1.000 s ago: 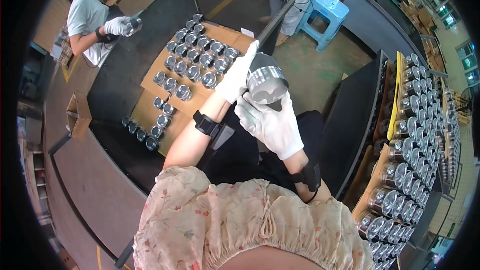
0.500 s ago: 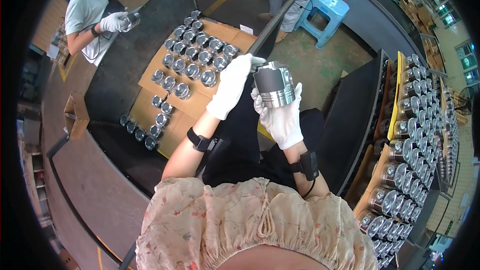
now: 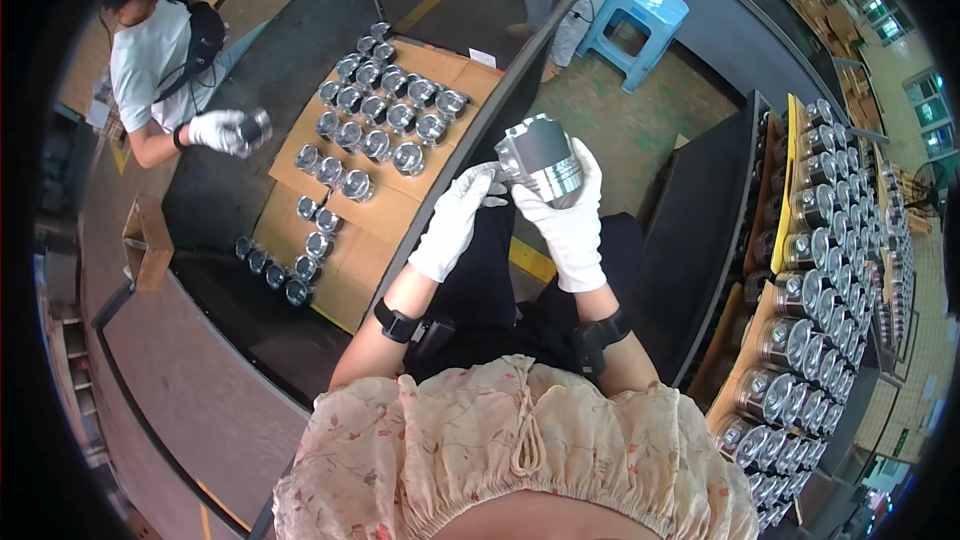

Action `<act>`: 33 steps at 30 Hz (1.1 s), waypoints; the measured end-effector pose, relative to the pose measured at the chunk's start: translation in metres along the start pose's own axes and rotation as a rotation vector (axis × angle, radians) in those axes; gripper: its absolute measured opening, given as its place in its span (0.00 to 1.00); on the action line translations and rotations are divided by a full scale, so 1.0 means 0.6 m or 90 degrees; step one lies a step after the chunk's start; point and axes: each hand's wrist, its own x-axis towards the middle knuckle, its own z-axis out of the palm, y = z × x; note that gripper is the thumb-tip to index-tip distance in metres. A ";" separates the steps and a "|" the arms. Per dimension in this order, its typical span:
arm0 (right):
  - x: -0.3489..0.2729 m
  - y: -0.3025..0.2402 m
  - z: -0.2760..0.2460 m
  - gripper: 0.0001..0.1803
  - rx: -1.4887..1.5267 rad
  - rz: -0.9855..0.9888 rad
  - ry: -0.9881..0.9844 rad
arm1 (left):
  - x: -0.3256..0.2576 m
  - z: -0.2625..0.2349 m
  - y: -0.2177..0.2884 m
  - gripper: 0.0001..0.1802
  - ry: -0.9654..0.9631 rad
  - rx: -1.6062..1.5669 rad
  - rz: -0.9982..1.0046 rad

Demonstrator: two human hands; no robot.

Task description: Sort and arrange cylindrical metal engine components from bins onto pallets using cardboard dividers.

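In front of my body I see a shiny metal piston with a dark grey patch on its skirt, held tilted. Its ringed end points down toward my palm. My white-gloved right hand is closed around its lower right side. My left hand, also gloved, is just left of the piston, fingers partly stretched and apart. Its fingertips are close to the piston's left edge; whether they touch it I cannot tell. More pistons stand in rows on brown cardboard inside a dark bin at the left.
The bin's metal rim runs beside my left arm. Many pistons fill stacked layers at the right, behind a dark side wall. A co-worker's gloved hand holds a piston over the bin. A blue stool stands ahead.
My left hand has dropped from the piston's top to its lower left side. The piston has tilted in my right hand. The co-worker's hand has moved down over the bin.
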 end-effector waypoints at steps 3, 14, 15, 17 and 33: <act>-0.009 -0.003 0.001 0.48 -0.329 -0.123 0.024 | -0.011 0.012 0.007 0.22 0.079 0.102 -0.008; -0.006 -0.015 -0.014 0.31 0.762 0.515 -0.074 | -0.041 0.141 0.061 0.57 0.153 0.584 0.317; -0.005 -0.016 -0.014 0.32 0.715 0.490 -0.047 | -0.041 0.136 0.055 0.57 0.135 0.629 0.376; 0.001 -0.021 -0.023 0.31 0.684 0.466 -0.098 | -0.045 0.137 0.054 0.58 0.110 0.665 0.441; 0.000 0.008 -0.044 0.30 0.663 0.499 -0.158 | -0.047 0.140 0.078 0.54 0.073 0.630 0.455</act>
